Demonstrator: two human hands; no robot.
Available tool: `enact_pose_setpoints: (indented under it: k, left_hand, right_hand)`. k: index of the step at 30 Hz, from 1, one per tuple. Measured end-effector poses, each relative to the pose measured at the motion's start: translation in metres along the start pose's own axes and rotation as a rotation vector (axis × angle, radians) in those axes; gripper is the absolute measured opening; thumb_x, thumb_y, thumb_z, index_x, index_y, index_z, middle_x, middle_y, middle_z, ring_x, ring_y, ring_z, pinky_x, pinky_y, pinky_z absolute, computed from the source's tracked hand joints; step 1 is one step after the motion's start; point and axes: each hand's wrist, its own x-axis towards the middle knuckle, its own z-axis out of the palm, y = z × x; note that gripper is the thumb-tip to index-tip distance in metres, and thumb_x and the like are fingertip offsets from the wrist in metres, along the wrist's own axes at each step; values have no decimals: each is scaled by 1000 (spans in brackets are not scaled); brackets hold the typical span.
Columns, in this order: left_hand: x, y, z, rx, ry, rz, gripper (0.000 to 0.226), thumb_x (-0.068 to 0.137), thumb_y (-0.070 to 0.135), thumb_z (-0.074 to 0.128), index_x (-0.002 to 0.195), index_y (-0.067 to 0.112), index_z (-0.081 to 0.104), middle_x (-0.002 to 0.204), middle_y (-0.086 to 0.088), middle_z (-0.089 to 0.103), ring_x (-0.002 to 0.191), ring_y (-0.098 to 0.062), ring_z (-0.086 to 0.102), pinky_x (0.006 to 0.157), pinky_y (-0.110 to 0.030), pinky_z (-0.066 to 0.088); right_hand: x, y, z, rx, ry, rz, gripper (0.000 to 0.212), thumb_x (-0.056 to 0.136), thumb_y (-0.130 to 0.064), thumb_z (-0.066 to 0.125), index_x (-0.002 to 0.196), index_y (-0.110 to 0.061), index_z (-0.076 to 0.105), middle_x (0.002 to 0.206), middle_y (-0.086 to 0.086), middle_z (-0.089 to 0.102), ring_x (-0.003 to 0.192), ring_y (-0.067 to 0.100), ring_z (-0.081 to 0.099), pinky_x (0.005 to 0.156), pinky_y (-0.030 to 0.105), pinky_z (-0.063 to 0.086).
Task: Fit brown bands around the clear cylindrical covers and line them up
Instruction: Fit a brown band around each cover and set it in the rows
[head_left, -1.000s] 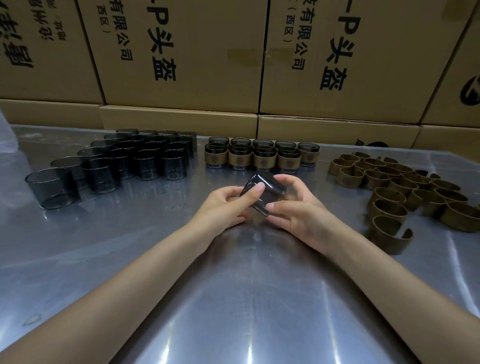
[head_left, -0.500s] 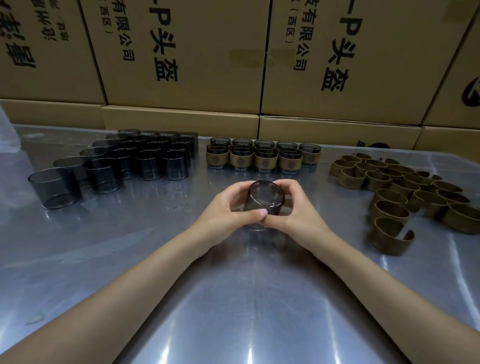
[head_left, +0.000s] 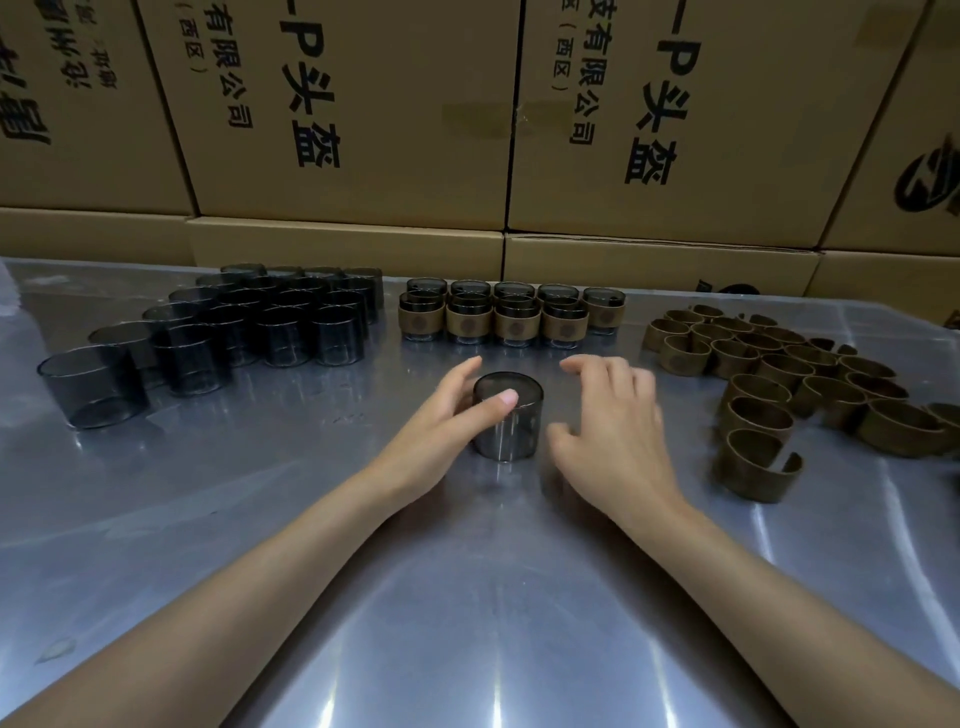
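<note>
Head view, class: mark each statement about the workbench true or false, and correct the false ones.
1. The cover between the hands stands upright on the metal table. True.
2. It already wears a brown band. False: it is bare.
3. The right hand grips it. False: only the left hand holds it; the right is apart.
4. The loose bands lie right of the hands. True.
5. The banded covers stand at the back. True.

Dim light, streaky glare on table (head_left: 467, 649), right hand (head_left: 613, 426) perhaps motion-blurred
</note>
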Motion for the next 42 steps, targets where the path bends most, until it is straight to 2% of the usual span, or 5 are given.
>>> enact_pose_setpoints:
  k: [5, 9, 19, 29, 42]
  left_hand:
    - [-1, 2, 0, 16, -3, 20, 66, 93, 39, 52, 151, 24, 26, 141, 17, 34, 124, 10, 31, 87, -2, 31]
    - [-2, 2, 0, 32, 3, 35, 67, 92, 40, 53, 151, 24, 26, 143, 17, 34, 125, 9, 30, 98, -13, 26]
    - [-1, 0, -1, 27, 9, 51, 70, 86, 46, 56, 148, 25, 31, 128, 26, 43, 98, 33, 38, 81, 4, 35]
    - [-2, -3, -2, 74, -8, 61, 74, 76, 44, 74, 140, 28, 39, 128, 12, 57, 113, 4, 55, 85, -7, 45]
    - [-8, 8, 4, 78, 276, 371, 41, 89, 46, 48, 117, 20, 66, 113, 7, 68, 111, -6, 60, 97, -25, 45]
  right_hand:
    - [-2, 19, -20, -595, -186, 236, 57, 90, -33, 51, 141, -18, 30, 147, 9, 16, 139, 32, 11, 108, 61, 21]
    - [1, 26, -27, -509, -148, 306, 44, 90, -19, 53, 131, -15, 38, 138, 9, 16, 126, 33, 23, 82, 42, 43]
    - [-1, 14, -16, -226, -104, -376, 38, 86, -12, 57, 123, -16, 57, 131, 5, 46, 103, 27, 55, 81, 37, 41]
    - [7, 41, -4, -122, -76, 213, 61, 83, -54, 65, 130, -21, 44, 128, 5, 52, 116, 26, 49, 86, 34, 43]
    - [-12, -8, -11, 241, 120, -532, 70, 71, -5, 66, 138, -11, 46, 132, 5, 52, 125, 21, 48, 105, 23, 38]
